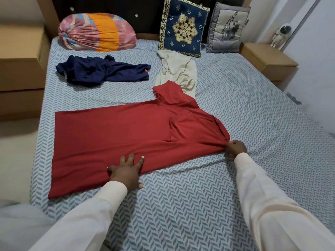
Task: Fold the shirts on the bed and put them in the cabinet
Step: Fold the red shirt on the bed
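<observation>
Red shirt (116,134) is lying spread flat across the near half of the bed (181,205), its long axis running side to side, hem to the left and collar end to the right. The right hand (235,147) is pinching the cloth at the near right corner, fingers curled on it. The left hand (126,173) is pressing flat, fingers spread, on the near edge around mid-length. The far sleeve (168,91) is overlapping the cream shirt (177,69) just beyond, which may be getting dragged by a fold. The navy shirt (101,71) is lying well apart, back left.
</observation>
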Demonstrator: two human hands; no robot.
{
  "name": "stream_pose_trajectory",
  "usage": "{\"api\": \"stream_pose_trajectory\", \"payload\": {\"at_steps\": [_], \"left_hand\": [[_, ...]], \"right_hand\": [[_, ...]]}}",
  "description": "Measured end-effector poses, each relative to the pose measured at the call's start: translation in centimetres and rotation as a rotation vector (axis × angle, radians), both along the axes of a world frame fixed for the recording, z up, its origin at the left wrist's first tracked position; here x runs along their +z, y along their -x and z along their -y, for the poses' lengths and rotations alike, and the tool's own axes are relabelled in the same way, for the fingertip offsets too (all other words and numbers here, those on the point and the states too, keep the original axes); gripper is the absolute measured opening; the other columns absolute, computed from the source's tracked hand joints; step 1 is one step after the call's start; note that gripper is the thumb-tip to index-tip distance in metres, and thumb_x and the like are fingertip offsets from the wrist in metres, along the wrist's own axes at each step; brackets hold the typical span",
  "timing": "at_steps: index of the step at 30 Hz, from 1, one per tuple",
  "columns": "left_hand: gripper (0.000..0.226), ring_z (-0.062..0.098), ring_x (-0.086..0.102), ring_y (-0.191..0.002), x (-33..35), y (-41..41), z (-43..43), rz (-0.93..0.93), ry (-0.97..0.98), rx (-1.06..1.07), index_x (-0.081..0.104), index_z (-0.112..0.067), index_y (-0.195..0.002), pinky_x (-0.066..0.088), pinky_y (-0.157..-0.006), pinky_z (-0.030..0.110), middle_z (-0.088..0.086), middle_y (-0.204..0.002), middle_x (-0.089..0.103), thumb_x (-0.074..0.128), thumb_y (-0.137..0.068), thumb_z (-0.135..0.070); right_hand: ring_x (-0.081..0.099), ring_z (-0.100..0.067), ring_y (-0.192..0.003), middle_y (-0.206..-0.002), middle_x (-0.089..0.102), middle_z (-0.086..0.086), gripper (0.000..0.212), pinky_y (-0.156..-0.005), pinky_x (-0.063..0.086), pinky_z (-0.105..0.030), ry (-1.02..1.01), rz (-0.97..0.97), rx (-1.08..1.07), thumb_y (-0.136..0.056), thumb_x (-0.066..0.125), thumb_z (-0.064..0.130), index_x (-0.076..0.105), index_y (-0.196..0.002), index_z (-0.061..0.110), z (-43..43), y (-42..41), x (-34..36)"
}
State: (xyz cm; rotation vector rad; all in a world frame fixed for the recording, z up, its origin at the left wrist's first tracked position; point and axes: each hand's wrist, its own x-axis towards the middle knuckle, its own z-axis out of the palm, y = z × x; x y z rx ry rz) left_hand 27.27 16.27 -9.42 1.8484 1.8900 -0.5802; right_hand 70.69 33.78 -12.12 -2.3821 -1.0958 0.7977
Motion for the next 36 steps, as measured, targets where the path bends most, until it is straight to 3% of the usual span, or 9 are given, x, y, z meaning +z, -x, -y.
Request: {"api": "stream_pose_trajectory", "payload": {"at_steps": [4,7,11,13,17,24,27,30,36], "left_hand": [[0.108,0.036,0.006,-0.144,0.2,-0.1,0.0,0.002,0.001,-0.003,-0.014,-0.043,-0.152,0.035,-0.099,0.068,0.003,-0.161,-0.007,0.063,-0.08,-0.067],[0.106,0.035,0.009,-0.143,0.2,0.1,0.1,0.002,-0.034,-0.038,-0.011,-0.042,-0.153,0.034,-0.099,0.065,0.004,-0.162,-0.003,0.06,-0.08,-0.069],[0.095,0.031,0.021,-0.138,0.2,2.5,0.7,0.073,-0.145,-0.081,0.005,-0.039,-0.155,0.032,-0.101,0.057,0.002,-0.158,0.015,0.057,-0.081,-0.069],[0.08,0.029,0.026,-0.138,0.3,5.0,0.4,0.091,-0.259,-0.008,0.016,-0.034,-0.155,0.032,-0.104,0.054,0.003,-0.154,0.025,0.051,-0.089,-0.062],[0.069,0.027,0.02,-0.147,-0.6,12.0,-0.3,0.021,-0.321,0.193,0.019,-0.026,-0.155,0.028,-0.112,0.054,0.005,-0.16,0.022,0.046,-0.097,-0.052],[0.061,0.036,0.049,-0.121,-1.8,20.8,3.2,-0.02,-0.473,0.354,0.046,-0.011,-0.142,0.044,-0.098,0.047,0.015,-0.137,0.05,0.061,-0.092,-0.043],[0.052,0.034,0.049,-0.115,-0.9,21.7,3.7,-0.105,-0.46,0.337,0.058,-0.017,-0.122,0.041,-0.094,0.045,0.01,-0.122,0.056,0.065,-0.085,-0.053],[0.048,0.033,0.043,-0.122,1.2,22.5,2.4,-0.116,-0.3,0.328,0.061,-0.025,-0.115,0.034,-0.1,0.045,0.008,-0.124,0.053,0.067,-0.08,-0.058],[0.031,0.028,0.061,-0.106,1.3,24.3,2.1,0.413,-0.296,0.756,0.058,-0.022,-0.098,0.047,-0.089,0.033,0.006,-0.112,0.066,0.068,-0.086,-0.048]], "right_hand": [[0.06,-0.041,-0.111,-0.118,0.062,-0.024,0.038,-0.093,0.049,-0.043,0.006,0.222,-0.051,-0.083,0.065,0.034,0.065,-0.106,0.004,1.6,1.9,1.8],[0.05,-0.043,-0.118,-0.124,0.052,-0.022,0.031,-0.096,0.043,-0.049,-0.158,0.339,-0.036,-0.082,0.059,0.019,0.058,-0.112,0.009,2.7,5.5,2.9],[0.058,-0.038,-0.101,-0.106,0.062,-0.016,0.036,-0.085,0.05,-0.045,-0.347,0.419,0.413,-0.073,0.058,0.023,0.062,-0.107,0.013,2.7,11.5,2.4],[0.062,-0.036,-0.095,-0.1,0.064,-0.012,0.033,-0.085,0.051,-0.04,-0.362,0.292,0.708,-0.076,0.057,0.021,0.064,-0.107,0.015,2.9,15.4,1.5],[0.06,-0.029,-0.1,-0.114,0.056,-0.01,0.037,-0.089,0.049,-0.037,-0.233,0.214,1.069,-0.086,0.063,0.012,0.062,-0.122,0.02,3.1,22.2,0.8],[0.056,-0.041,-0.108,-0.12,0.051,-0.021,0.029,-0.089,0.047,-0.045,-0.139,0.365,0.785,-0.09,0.056,0.017,0.057,-0.119,0.01,1.2,24.4,0.2],[0.051,-0.04,-0.111,-0.119,0.054,-0.016,0.039,-0.089,0.043,-0.046,-0.23,0.516,0.924,-0.081,0.063,0.021,0.057,-0.12,0.015,2.9,26.8,0.1],[0.047,-0.034,-0.12,-0.126,0.051,-0.008,0.054,-0.096,0.038,-0.047,-0.081,0.597,1.127,-0.077,0.064,0.031,0.052,-0.129,0.026,3.8,29.4,0.8],[0.045,-0.034,-0.125,-0.129,0.051,-0.01,0.056,-0.103,0.035,-0.048,0.086,0.573,1.088,-0.076,0.068,0.031,0.049,-0.129,0.026,1.9,29.2,2.3]]}}
